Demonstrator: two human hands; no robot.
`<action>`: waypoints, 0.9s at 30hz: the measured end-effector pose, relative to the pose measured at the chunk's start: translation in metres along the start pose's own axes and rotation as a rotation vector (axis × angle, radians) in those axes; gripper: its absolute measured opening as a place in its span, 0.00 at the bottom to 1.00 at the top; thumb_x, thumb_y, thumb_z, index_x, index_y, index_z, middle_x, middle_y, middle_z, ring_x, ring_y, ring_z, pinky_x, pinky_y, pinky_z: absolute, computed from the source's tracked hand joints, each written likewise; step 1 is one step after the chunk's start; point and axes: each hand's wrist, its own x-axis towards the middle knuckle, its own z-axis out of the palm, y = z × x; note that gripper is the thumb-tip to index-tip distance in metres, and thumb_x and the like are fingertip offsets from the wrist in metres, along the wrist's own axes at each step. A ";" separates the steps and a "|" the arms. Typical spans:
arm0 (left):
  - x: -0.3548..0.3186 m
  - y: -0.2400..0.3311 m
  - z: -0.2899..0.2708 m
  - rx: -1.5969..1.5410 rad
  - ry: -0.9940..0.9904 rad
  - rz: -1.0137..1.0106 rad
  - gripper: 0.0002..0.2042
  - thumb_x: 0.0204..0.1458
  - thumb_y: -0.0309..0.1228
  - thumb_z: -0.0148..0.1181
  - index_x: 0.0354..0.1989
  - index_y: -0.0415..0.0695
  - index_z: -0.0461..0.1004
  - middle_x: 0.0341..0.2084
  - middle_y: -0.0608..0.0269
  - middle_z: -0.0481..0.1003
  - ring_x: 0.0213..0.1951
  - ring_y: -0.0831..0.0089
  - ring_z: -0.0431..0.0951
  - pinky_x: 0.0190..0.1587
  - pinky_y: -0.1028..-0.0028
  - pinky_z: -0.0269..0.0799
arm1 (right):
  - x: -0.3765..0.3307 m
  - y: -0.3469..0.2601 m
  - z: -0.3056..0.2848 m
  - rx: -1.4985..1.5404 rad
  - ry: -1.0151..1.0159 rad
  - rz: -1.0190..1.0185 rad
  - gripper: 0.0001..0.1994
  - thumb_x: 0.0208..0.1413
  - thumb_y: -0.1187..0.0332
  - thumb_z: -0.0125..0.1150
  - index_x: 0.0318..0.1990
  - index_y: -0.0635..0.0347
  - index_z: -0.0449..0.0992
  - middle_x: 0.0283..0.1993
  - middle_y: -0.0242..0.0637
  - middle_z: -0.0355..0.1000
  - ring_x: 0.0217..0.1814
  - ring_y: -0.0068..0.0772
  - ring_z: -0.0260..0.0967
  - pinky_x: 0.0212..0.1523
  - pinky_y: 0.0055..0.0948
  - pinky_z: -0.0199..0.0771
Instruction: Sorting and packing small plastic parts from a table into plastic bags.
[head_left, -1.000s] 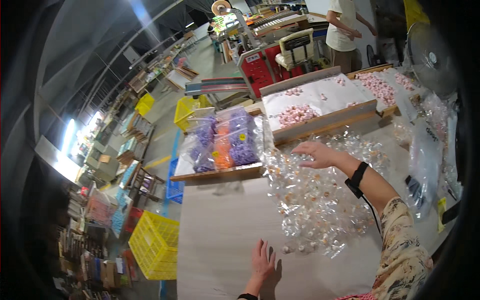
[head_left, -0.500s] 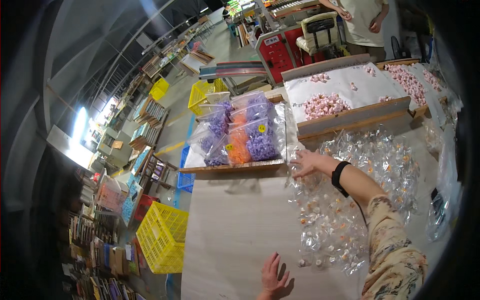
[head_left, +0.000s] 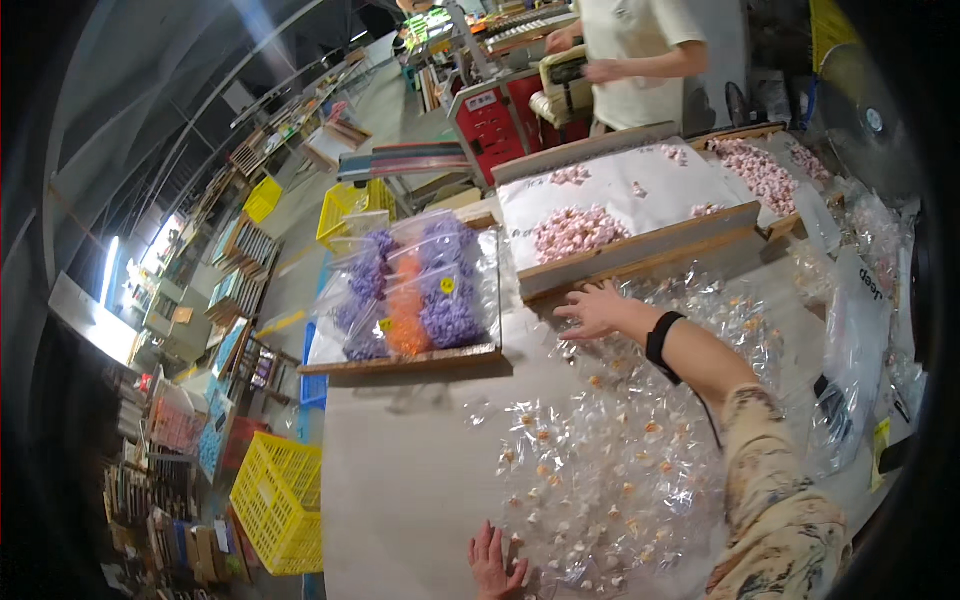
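A wide layer of small clear plastic packets (head_left: 600,450), with little white and orange pieces inside, lies spread over the pale tabletop (head_left: 400,470). Over the far edge of these packets my right hand (head_left: 590,312) is stretched out, fingers spread, a black band on its wrist. Whether its fingertips touch the packets I cannot tell. My left hand (head_left: 494,565) is low in the picture, beside the packets' near left edge, with fingers apart and nothing held.
Bags of purple and orange pieces (head_left: 410,290) fill a wood-edged tray (head_left: 400,362) at the far left. Pink pieces (head_left: 578,235) lie on a white-lined tray (head_left: 640,245) ahead. A yellow crate (head_left: 280,500) stands left of the table. Behind the trays is another person (head_left: 640,70).
The view has shifted right. The packets now spread farther left, up to my left hand. My right hand has moved right along the near edge of the pink-piece tray. The other person's arms have risen.
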 end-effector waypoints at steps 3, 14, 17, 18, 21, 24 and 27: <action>-0.009 -0.010 0.003 -0.018 -0.087 -0.019 0.35 0.46 0.42 0.56 0.62 0.41 0.53 0.61 0.45 0.51 0.60 0.47 0.52 0.59 0.54 0.51 | -0.010 0.008 0.026 0.089 -0.180 0.208 0.37 0.45 0.30 0.42 0.62 0.33 0.55 0.67 0.38 0.47 0.66 0.50 0.46 0.59 0.66 0.43; -0.013 -0.015 0.010 -0.219 -0.106 -0.212 0.31 0.47 0.36 0.56 0.61 0.41 0.56 0.59 0.46 0.57 0.57 0.48 0.58 0.55 0.57 0.57 | -0.113 -0.042 -0.025 0.643 -0.328 -0.228 0.34 0.53 0.36 0.38 0.62 0.46 0.59 0.61 0.43 0.59 0.63 0.45 0.54 0.62 0.45 0.48; -0.018 -0.022 0.028 -0.340 -0.059 -0.242 0.30 0.46 0.34 0.56 0.60 0.41 0.57 0.57 0.45 0.59 0.56 0.48 0.59 0.55 0.58 0.58 | -0.095 0.040 -0.022 0.179 0.158 -0.028 0.28 0.54 0.43 0.45 0.59 0.44 0.63 0.55 0.40 0.65 0.61 0.38 0.56 0.60 0.47 0.52; -0.015 -0.017 0.027 -0.347 -0.064 -0.231 0.30 0.46 0.34 0.56 0.60 0.41 0.57 0.57 0.45 0.59 0.56 0.48 0.59 0.55 0.58 0.58 | -0.096 0.062 -0.016 0.099 0.240 0.112 0.29 0.54 0.41 0.43 0.58 0.45 0.64 0.57 0.40 0.64 0.61 0.37 0.56 0.59 0.53 0.50; -0.013 -0.018 0.023 -0.287 -0.084 -0.257 0.31 0.46 0.33 0.56 0.60 0.41 0.56 0.57 0.46 0.59 0.55 0.48 0.59 0.54 0.58 0.58 | -0.105 0.100 0.023 0.099 0.133 0.485 0.27 0.53 0.42 0.45 0.54 0.49 0.68 0.56 0.40 0.64 0.61 0.40 0.55 0.58 0.51 0.53; -0.021 -0.026 0.030 -0.285 -0.063 -0.280 0.31 0.45 0.33 0.57 0.60 0.41 0.56 0.57 0.47 0.59 0.53 0.49 0.61 0.52 0.59 0.60 | -0.118 0.094 0.059 0.338 0.230 0.289 0.27 0.54 0.44 0.44 0.54 0.51 0.67 0.57 0.43 0.63 0.60 0.45 0.56 0.58 0.47 0.56; -0.022 -0.022 0.028 -0.249 -0.020 -0.303 0.31 0.46 0.33 0.57 0.60 0.41 0.56 0.57 0.47 0.58 0.52 0.50 0.62 0.50 0.60 0.62 | -0.138 0.034 0.082 0.538 0.021 -0.100 0.25 0.56 0.48 0.45 0.56 0.52 0.64 0.56 0.47 0.62 0.57 0.50 0.59 0.58 0.42 0.58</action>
